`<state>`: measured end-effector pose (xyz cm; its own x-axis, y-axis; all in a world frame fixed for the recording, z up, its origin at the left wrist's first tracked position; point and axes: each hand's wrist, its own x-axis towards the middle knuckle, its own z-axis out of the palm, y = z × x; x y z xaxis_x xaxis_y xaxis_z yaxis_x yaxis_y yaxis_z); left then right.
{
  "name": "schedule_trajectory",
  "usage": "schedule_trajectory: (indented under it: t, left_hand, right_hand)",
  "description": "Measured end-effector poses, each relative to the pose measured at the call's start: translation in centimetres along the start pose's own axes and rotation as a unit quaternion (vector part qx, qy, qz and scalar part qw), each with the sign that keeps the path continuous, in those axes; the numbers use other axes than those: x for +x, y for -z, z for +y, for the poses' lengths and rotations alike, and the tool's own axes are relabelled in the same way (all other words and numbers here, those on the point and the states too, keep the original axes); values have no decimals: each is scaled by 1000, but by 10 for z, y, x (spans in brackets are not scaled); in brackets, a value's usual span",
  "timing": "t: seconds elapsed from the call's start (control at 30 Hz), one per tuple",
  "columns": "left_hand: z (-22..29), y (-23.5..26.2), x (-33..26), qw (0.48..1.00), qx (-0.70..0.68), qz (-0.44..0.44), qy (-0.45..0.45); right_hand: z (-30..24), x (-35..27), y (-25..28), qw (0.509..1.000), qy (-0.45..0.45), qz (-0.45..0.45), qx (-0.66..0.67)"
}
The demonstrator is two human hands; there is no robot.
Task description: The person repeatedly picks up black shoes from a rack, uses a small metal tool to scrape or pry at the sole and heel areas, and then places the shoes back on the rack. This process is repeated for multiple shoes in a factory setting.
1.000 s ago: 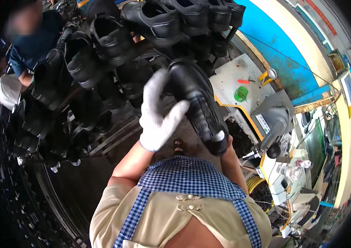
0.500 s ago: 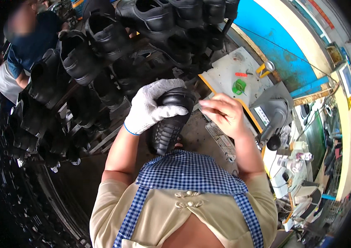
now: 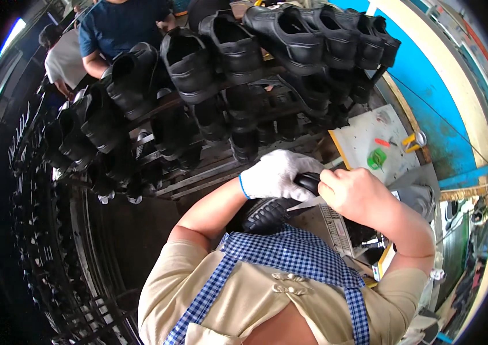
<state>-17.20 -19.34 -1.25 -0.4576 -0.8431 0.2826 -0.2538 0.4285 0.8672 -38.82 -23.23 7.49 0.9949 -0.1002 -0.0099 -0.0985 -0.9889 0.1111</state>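
Observation:
My left hand [image 3: 278,175], in a white knit glove with a blue cuff edge, grips a black shoe [image 3: 267,215] in front of my apron. The shoe's ribbed, treaded sole shows below the glove, and a smooth rounded black end stands out between the gloved fingers and my other hand. Bare, my right hand [image 3: 354,192] is closed with its fingertips against that rounded end. A thin pale strip [image 3: 306,203], blade-like, shows just under its fingers; whether the hand holds it I cannot tell. The fingertips' grip is partly hidden.
Ahead, a tiered rack carries several black shoes [image 3: 237,49]. To the right are a pale worktop [image 3: 364,135] with a green tape roll [image 3: 377,158], a yellow can [image 3: 415,141] and a grey machine [image 3: 413,198]. A co-worker in a dark blue shirt [image 3: 120,26] sits beyond the rack.
My right hand has come onto the shoe and closed; before, it was apart from it. The shoe has tilted over in my left hand. The view has shifted, so the rack sits farther right.

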Motion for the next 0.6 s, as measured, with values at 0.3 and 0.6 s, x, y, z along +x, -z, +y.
schedule_trajectory:
  t: [0.3,0.6]
  left_hand:
    - [-9,-8,-2,998,-63,2,16]
    - [5,-9,3,987,-92,33,128]
  right_hand:
    - [18,-6,-40,966,-32,133,220]
    - [23,-27,-91,762,-134,307,554]
